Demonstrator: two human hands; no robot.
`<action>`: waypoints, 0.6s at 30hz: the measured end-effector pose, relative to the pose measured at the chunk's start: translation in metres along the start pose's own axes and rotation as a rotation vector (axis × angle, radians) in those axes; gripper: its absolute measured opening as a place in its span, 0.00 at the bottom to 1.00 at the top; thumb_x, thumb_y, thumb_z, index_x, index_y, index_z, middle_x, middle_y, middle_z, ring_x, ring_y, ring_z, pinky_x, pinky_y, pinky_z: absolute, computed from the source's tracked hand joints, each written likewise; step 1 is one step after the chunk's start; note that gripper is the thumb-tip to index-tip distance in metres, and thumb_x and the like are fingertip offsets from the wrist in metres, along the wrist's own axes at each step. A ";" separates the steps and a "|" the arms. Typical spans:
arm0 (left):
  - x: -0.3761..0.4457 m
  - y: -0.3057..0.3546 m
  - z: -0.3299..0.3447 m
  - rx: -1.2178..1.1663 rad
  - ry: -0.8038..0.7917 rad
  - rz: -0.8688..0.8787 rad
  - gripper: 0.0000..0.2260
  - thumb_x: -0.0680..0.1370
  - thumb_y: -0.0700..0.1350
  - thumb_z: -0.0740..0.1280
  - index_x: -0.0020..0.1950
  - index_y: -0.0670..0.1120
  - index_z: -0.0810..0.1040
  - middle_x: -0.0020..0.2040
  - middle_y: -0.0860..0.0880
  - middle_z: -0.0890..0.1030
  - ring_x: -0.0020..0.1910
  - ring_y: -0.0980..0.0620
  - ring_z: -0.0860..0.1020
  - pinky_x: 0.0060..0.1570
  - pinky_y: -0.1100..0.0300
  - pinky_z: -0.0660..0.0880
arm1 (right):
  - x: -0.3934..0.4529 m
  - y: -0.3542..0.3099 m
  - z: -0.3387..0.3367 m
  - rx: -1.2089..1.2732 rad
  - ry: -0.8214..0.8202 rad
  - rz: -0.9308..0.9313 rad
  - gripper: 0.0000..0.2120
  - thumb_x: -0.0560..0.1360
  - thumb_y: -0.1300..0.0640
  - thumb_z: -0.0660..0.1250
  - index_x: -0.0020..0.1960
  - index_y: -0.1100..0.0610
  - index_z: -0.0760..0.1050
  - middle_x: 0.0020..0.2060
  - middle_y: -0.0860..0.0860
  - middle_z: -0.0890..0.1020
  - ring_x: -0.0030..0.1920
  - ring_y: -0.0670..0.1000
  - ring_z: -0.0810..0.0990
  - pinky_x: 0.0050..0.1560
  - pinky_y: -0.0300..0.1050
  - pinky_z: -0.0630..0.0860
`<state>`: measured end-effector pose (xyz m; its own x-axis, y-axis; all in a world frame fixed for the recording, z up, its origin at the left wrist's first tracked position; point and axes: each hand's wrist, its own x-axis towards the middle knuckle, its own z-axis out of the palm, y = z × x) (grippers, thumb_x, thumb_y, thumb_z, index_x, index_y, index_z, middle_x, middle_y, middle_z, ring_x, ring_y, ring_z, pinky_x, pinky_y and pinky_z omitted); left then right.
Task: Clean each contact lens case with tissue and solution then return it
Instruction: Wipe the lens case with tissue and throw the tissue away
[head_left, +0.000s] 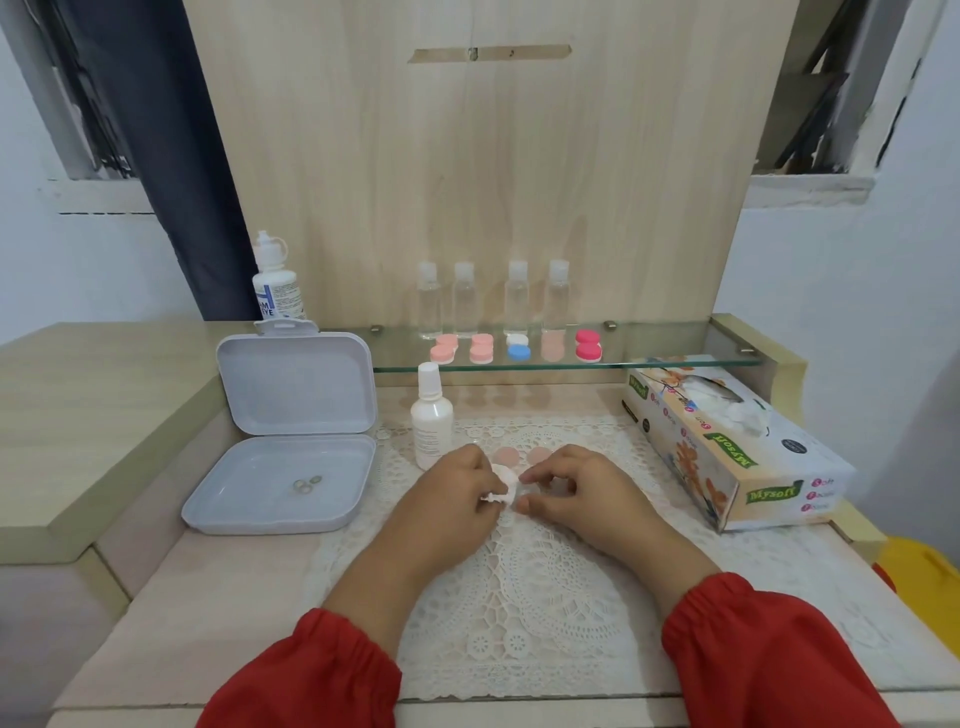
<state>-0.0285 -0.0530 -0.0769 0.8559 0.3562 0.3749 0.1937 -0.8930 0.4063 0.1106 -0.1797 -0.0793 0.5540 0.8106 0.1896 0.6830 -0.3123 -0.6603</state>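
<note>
My left hand (460, 493) grips a crumpled white tissue (503, 484) over the lace mat. Beside it, my right hand (574, 488) pinches a clear lens case base (537, 491), mostly hidden by the fingers. Two peach caps (506, 457) lie on the mat just behind my hands. A white solution bottle (431, 421) stands to the left of the caps. On the glass shelf (675, 358) sits a row of lens cases: two pink ones (444, 349), a white-and-blue one (518, 347), a pale peach one (552, 347) and a hot pink one (588, 345).
An open lilac box (291, 431) with small lenses in its tray lies at the left. A tissue box (727, 441) lies at the right. Several clear bottles (493, 299) stand at the back of the shelf, and a larger solution bottle (275, 280) stands behind the box.
</note>
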 end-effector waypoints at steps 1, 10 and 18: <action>-0.001 0.001 0.000 0.038 -0.004 0.009 0.11 0.78 0.46 0.66 0.59 0.46 0.81 0.51 0.55 0.70 0.52 0.56 0.71 0.53 0.59 0.72 | 0.000 0.000 0.000 -0.005 0.000 0.002 0.13 0.67 0.43 0.75 0.50 0.43 0.82 0.46 0.40 0.77 0.47 0.39 0.74 0.49 0.40 0.71; 0.006 0.004 0.000 -0.127 0.046 -0.122 0.06 0.79 0.41 0.63 0.46 0.42 0.79 0.44 0.53 0.71 0.49 0.51 0.71 0.50 0.56 0.69 | 0.002 0.001 0.001 -0.019 0.002 0.003 0.13 0.67 0.43 0.75 0.49 0.44 0.82 0.46 0.41 0.78 0.47 0.41 0.75 0.50 0.43 0.73; 0.001 0.008 0.001 -0.289 0.154 -0.138 0.09 0.77 0.40 0.66 0.54 0.51 0.75 0.48 0.53 0.79 0.47 0.55 0.76 0.46 0.62 0.73 | 0.002 0.000 0.001 -0.015 0.002 0.011 0.12 0.66 0.42 0.76 0.48 0.44 0.82 0.46 0.41 0.78 0.48 0.42 0.76 0.51 0.45 0.74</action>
<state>-0.0257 -0.0599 -0.0741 0.7446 0.5250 0.4121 0.1402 -0.7267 0.6725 0.1114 -0.1775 -0.0793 0.5624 0.8061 0.1840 0.6842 -0.3287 -0.6511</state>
